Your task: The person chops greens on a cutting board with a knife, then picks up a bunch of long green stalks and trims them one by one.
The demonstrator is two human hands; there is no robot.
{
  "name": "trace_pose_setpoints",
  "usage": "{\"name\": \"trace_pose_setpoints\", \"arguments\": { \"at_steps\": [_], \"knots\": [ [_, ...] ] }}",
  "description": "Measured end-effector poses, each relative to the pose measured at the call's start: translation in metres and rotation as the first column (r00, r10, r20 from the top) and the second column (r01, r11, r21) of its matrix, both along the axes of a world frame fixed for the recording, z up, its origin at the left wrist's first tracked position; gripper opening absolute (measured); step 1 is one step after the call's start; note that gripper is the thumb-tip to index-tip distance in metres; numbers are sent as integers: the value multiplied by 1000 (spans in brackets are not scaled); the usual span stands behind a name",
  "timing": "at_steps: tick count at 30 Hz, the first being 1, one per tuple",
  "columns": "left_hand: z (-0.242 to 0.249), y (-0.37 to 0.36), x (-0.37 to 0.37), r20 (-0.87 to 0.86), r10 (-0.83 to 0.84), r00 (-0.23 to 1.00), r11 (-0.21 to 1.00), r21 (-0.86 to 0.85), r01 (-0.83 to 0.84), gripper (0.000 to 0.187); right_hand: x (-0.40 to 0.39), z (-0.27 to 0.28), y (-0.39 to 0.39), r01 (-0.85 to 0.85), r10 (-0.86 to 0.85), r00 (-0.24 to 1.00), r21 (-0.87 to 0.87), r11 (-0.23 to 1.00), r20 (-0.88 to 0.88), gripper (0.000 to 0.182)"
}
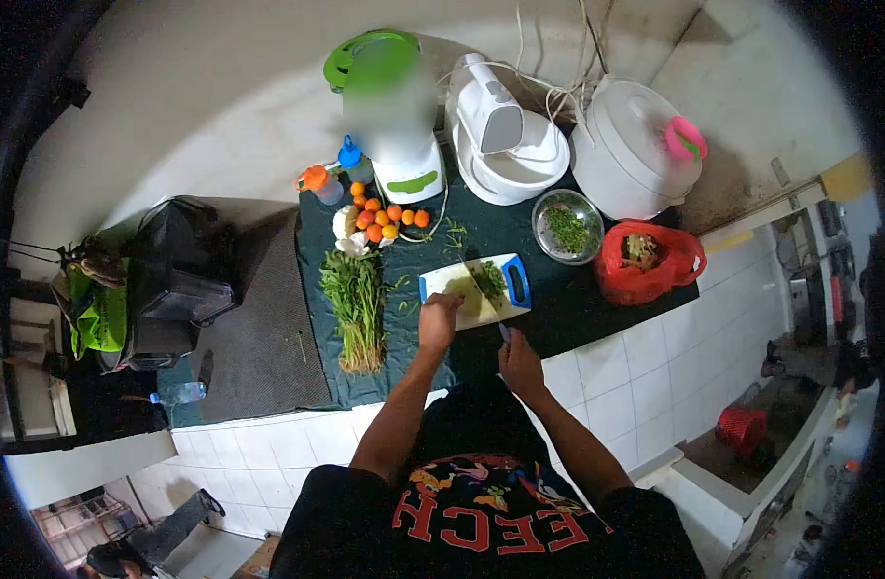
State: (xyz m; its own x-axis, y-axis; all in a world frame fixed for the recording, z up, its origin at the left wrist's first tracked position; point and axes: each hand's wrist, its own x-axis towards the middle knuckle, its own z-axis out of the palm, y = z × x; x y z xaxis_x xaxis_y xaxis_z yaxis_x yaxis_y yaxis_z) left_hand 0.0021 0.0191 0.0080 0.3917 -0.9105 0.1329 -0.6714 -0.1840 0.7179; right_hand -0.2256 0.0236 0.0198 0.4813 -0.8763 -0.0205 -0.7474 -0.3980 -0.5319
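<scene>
Hands (441, 323) at green cloth (563, 311); white tiles (645, 349)

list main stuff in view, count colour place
board: 1, white/blue, centre front
chopped greens: 2 piles, green, board, bowl
greens: 1 bunch, green, front left
tomatoes: about 11, orange, before blender
bottles: 2, orange/blue tops, beside blender
blender: 1, white/green, back
mixer: 1, white, beside blender
cooker: 1, white, back right
bowl: 1, silver, beside bag
bag: 1, red, front right
knife: 1, bluish, right hand
left hand: 1, bare, at board
right hand: 1, bare, holding knife

Counter (500, 232) (dark-clothed) under chopping board (475, 305)
</scene>
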Motion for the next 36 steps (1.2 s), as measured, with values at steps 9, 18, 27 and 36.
{"name": "trace_pose_setpoints", "arguments": {
  "at_steps": [9, 18, 27, 36],
  "knots": [
    [-3, -25, -8, 234, -60, 970, 993, -88, 83, 16, 10, 13, 26, 87, -94, 988, 64, 994, 121, 39],
    [-2, -18, -13, 281, -45, 959, 991, -109, 79, 19, 5, 9, 29, 61, -65, 987, 33, 998, 146, 41],
    [-3, -19, -8, 284, -70, 956, 992, -83, 98, 21, 28, 18, 15, 23, -3, 996, 235, 972, -89, 50],
    [-9, -31, -9, 155, 73, 985, 996, -60, -65, 13, 24, 13, 10, 24, -43, 986, 114, 993, 163, 42]
  ]
}}
